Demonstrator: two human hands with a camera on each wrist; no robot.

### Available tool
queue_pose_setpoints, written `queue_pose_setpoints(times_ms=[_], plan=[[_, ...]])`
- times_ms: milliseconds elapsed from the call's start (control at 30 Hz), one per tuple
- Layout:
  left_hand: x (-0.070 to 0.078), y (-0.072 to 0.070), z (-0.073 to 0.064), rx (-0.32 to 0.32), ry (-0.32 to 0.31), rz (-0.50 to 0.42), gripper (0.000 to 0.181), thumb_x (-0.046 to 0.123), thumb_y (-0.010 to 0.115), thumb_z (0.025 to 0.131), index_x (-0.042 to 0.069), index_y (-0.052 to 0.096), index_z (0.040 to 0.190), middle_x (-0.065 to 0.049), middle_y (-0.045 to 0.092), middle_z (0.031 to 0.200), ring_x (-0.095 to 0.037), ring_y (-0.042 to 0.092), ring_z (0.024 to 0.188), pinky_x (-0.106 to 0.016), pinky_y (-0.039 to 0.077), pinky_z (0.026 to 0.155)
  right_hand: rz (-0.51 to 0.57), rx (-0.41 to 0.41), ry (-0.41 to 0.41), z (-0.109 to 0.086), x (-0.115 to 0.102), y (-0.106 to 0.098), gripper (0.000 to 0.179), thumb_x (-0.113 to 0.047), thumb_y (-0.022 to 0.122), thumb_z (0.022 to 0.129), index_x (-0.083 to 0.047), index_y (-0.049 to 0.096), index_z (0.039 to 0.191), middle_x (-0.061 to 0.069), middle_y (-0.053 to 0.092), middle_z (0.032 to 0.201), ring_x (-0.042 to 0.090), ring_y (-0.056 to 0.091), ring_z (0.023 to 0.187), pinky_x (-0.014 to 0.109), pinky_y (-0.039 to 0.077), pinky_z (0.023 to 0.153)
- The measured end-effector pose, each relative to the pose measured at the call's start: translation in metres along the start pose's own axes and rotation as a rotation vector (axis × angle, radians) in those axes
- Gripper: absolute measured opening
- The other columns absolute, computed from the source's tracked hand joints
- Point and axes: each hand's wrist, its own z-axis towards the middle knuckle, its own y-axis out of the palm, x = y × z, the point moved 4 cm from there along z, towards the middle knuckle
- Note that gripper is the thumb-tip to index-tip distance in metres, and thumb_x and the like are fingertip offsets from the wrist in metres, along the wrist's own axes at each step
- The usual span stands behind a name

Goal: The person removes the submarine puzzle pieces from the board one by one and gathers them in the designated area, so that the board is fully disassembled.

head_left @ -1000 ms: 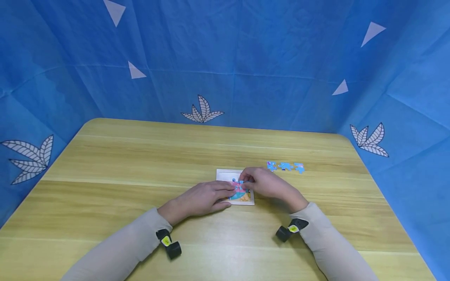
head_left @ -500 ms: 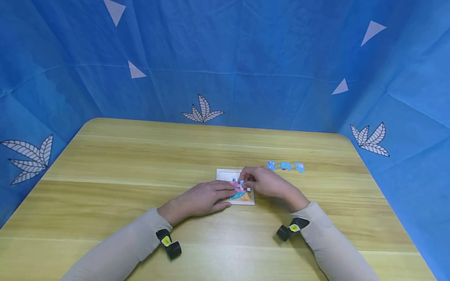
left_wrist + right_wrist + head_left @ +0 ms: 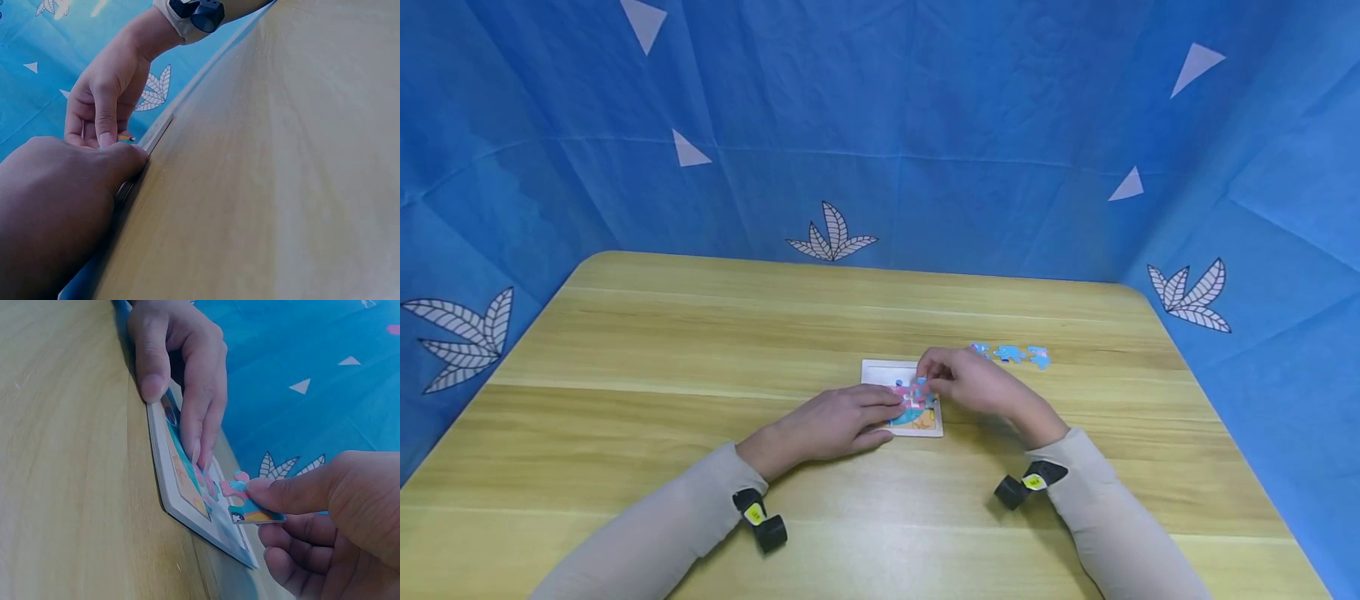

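My left hand (image 3: 835,423) lies with fairly straight fingers across the partly filled jigsaw, thumb at the near edge of its white puzzle tray (image 3: 887,365). Between thumb and fingers, my right hand (image 3: 981,383) pinches a puzzle piece (image 3: 247,509) with pink, blue and orange print. In the right wrist view that piece is tilted and raised over the right end of the tray. Pink, teal and sandy pieces fill the lower part of the tray. The left fingers hide its left side. In the left wrist view, the left hand covers most of the tray.
Loose blue puzzle pieces (image 3: 1010,354) lie in a row on the wooden table (image 3: 700,333), behind the right hand, which partly covers the leftmost one. A blue cloth (image 3: 902,125) with white shapes hangs around the table's back and sides. Each wrist carries a black camera.
My right hand has shifted slightly up and to the right, lifting the pinched puzzle piece off the jigsaw. It now partly covers a loose piece. The left hand stays in place.
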Motion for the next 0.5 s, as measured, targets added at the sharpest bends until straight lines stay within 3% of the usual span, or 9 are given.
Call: queue_pose_setpoints(times_ms=[500], plan=[[0.000,0.000,-0.001,0.030,0.039,0.009,0.046,0.035,0.058,0.099,0.008,0.057,0.138,-0.003,0.054,0.141,-0.017,0.046,0.133,-0.031,0.037,0.110,0.006,0.057,0.016,-0.010,0.009,-0.006,0.008,-0.011,0.061,0.098,-0.013,0.065,0.104,-0.005,0.066,0.091,0.011,0.061,0.079,0.034,0.051,0.071]])
